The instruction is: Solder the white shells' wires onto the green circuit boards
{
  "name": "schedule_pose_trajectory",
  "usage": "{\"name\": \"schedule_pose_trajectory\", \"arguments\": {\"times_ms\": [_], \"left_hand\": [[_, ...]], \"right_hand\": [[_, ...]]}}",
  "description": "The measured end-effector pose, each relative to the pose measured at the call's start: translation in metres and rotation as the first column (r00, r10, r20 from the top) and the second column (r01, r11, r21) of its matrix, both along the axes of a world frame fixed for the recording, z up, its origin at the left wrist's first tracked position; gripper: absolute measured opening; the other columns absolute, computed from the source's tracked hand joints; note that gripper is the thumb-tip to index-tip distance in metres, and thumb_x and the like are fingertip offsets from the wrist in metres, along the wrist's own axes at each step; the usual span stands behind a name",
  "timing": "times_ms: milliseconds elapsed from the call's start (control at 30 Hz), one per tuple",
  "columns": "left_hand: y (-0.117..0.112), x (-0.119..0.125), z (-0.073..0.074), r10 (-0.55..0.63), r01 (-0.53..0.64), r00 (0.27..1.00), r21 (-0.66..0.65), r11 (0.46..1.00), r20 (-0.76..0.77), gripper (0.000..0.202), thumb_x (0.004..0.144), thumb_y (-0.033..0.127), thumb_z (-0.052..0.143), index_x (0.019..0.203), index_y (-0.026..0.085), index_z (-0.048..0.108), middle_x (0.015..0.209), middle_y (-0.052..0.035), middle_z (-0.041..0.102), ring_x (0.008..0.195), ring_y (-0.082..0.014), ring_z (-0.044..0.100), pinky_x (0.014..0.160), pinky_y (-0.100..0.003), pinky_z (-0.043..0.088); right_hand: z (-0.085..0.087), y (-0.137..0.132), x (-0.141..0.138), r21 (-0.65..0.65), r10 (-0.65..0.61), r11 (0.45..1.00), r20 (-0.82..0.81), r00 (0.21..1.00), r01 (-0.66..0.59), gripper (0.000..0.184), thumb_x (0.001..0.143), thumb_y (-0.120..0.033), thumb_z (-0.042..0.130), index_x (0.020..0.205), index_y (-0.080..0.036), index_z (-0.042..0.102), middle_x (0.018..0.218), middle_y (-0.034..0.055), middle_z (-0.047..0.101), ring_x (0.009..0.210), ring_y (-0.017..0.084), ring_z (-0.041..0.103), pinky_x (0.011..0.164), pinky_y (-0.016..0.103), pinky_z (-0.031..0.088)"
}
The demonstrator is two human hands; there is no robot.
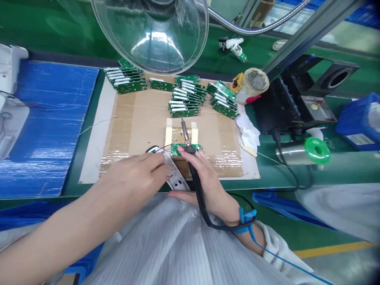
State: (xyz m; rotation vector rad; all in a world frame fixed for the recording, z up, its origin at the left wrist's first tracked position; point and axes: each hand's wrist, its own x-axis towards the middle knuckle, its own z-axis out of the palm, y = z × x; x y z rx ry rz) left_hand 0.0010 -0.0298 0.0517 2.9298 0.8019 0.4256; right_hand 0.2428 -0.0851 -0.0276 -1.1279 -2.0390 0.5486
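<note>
My right hand is closed on a soldering iron, whose metal tip points away from me over the near ends of a small fixture. A green circuit board lies across that fixture, under the iron. My left hand is closed, its fingertips on a long white plastic housing that slants toward my body. Thin wires run from the housing's far end to the board. The exact grip of the left fingertips is partly hidden by the hand. The right thumb reaches near the housing's lower end.
Several circuit boards stand in leaning rows behind the fixture. A clear round hood hangs above them. Rightward are a crumpled white tissue, a solder spool and a black station. A blue sheet covers the left side.
</note>
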Motion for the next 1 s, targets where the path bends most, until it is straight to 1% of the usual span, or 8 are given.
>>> {"name": "schedule_pose_trajectory", "arguments": {"times_ms": [133, 267, 367, 467, 567, 667, 800, 1000], "left_hand": [[0.01, 0.013, 0.002, -0.073, 0.072, 0.997, -0.036, 0.997, -0.037, 0.029, 0.101, 0.002, 0.049, 0.103, 0.017, 0.074, 0.098, -0.0092, 0.076, 0.084, -0.0253, 0.074, 0.074, -0.038, 0.061], [0.014, 0.019, -0.008, -0.146, 0.151, 0.987, -0.083, 0.985, 0.069, 0.027, 0.111, 0.009, 0.05, 0.098, 0.019, 0.073, 0.102, -0.0065, 0.078, 0.099, -0.0257, 0.074, 0.091, -0.042, 0.056], [0.013, 0.016, -0.017, -0.106, 0.13, 0.98, -0.135, 0.982, 0.17, 0.028, 0.117, 0.018, 0.05, 0.101, 0.02, 0.073, 0.102, -0.0014, 0.081, 0.109, -0.0241, 0.074, 0.122, -0.05, 0.042], [0.01, 0.014, -0.024, -0.016, 0.072, 0.966, -0.209, 0.975, 0.258, 0.019, 0.116, 0.019, 0.056, 0.108, 0.022, 0.073, 0.102, 0.0005, 0.081, 0.114, -0.0219, 0.073, 0.133, -0.05, 0.031], [0.007, 0.02, -0.031, 0.116, -0.041, 0.939, -0.23, 0.972, 0.323, 0.012, 0.112, 0.017, 0.063, 0.107, 0.022, 0.072, 0.103, -0.0025, 0.078, 0.11, -0.022, 0.072, 0.127, -0.052, 0.042], [0.003, 0.031, -0.036, 0.247, -0.164, 0.892, -0.239, 0.957, 0.378, 0.01, 0.107, 0.014, 0.066, 0.099, 0.02, 0.07, 0.103, -0.0065, 0.071, 0.101, -0.0234, 0.069, 0.103, -0.048, 0.056], [-0.002, 0.045, -0.039, 0.354, -0.282, 0.855, -0.233, 0.931, 0.38, 0.011, 0.103, 0.015, 0.066, 0.092, 0.017, 0.069, 0.105, -0.0106, 0.069, 0.102, -0.0285, 0.068, 0.086, -0.045, 0.056], [-0.005, 0.051, -0.036, 0.376, -0.326, 0.875, -0.202, 0.923, 0.305, 0.012, 0.101, 0.013, 0.065, 0.09, 0.015, 0.071, 0.107, -0.013, 0.068, 0.105, -0.0337, 0.068, 0.081, -0.046, 0.056]], "right_hand": [[0.0, -0.001, -0.001, -0.022, -0.008, 1.0, -0.01, 1.0, 0.008, 0.118, 0.09, -0.059, 0.091, 0.18, -0.037, 0.019, 0.168, 0.0129, 0.062, 0.159, 0.038, 0.058, 0.134, 0.069, 0.047], [0.0, 0.0, -0.002, 0.001, -0.019, 1.0, -0.016, 1.0, 0.019, 0.119, 0.089, -0.061, 0.091, 0.18, -0.034, 0.02, 0.165, 0.0136, 0.064, 0.158, 0.038, 0.059, 0.133, 0.066, 0.049], [0.003, 0.001, -0.002, -0.01, -0.014, 1.0, -0.04, 0.999, 0.013, 0.119, 0.088, -0.062, 0.092, 0.18, -0.034, 0.021, 0.165, 0.0134, 0.065, 0.157, 0.037, 0.061, 0.134, 0.064, 0.05], [0.011, 0.001, 0.003, -0.063, -0.055, 0.997, -0.171, 0.984, 0.045, 0.099, 0.094, -0.052, 0.09, 0.174, -0.035, 0.035, 0.158, 0.0104, 0.071, 0.145, 0.033, 0.072, 0.124, 0.054, 0.062], [0.017, -0.001, 0.017, -0.036, -0.257, 0.965, -0.335, 0.906, 0.261, 0.055, 0.108, -0.028, 0.073, 0.16, -0.038, 0.057, 0.119, 0.0011, 0.088, 0.107, 0.024, 0.087, 0.101, 0.043, 0.074], [0.018, -0.001, 0.034, 0.071, -0.352, 0.907, -0.415, 0.839, 0.416, 0.028, 0.112, -0.035, 0.067, 0.139, -0.034, 0.074, 0.081, -0.0029, 0.083, 0.069, 0.021, 0.081, 0.075, 0.041, 0.073], [0.013, 0.001, 0.043, 0.166, -0.348, 0.882, -0.403, 0.847, 0.441, 0.023, 0.112, -0.045, 0.066, 0.11, -0.029, 0.082, 0.073, -0.0013, 0.077, 0.058, 0.017, 0.07, 0.052, 0.034, 0.057], [0.009, 0.0, 0.04, 0.238, -0.295, 0.893, -0.332, 0.896, 0.382, 0.018, 0.112, -0.04, 0.066, 0.111, -0.03, 0.081, 0.07, -0.0034, 0.076, 0.051, 0.015, 0.064, 0.049, 0.034, 0.056]]}}
